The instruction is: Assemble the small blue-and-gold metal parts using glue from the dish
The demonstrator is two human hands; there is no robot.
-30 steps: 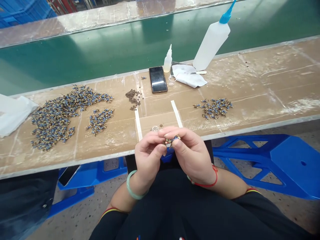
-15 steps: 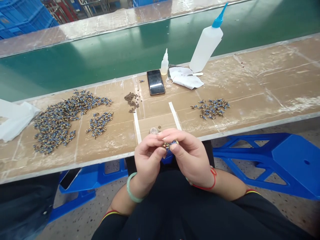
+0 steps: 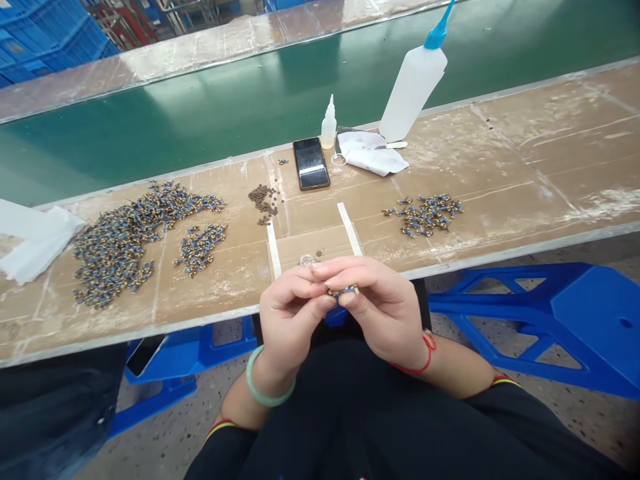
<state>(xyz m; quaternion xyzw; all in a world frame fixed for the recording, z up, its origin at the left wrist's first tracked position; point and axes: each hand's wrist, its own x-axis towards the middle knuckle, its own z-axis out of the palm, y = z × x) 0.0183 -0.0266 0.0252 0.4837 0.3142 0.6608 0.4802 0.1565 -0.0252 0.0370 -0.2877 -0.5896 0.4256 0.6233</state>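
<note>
Thumb and fingertips of my left hand (image 3: 294, 313) pinch a small blue and brass part (image 3: 343, 291), just beyond the table's near edge. My right hand (image 3: 383, 303) grips the same part from the other side, its fingertips meeting those of my left hand. The fingers hide much of the part. Just past the fingertips lie a small clear round item (image 3: 307, 261) and a brown disc (image 3: 319, 253). A pile of small brown discs (image 3: 261, 199) sits farther back. Similar blue and brass parts form a large heap (image 3: 117, 243), a smaller heap (image 3: 201, 248) and a right-hand heap (image 3: 431, 215).
Behind are a phone (image 3: 311, 164), a small dropper bottle (image 3: 328, 125), a white cloth (image 3: 373, 153) and a large bottle with a blue nozzle (image 3: 413, 90). Blue stools (image 3: 585, 320) flank me. A person's dark-clothed leg (image 3: 55, 413) shows at lower left.
Both hands have shifted slightly, with my left hand a little farther left and its wrist turned. The part between the fingertips has tilted a little. The view has moved slightly.
</note>
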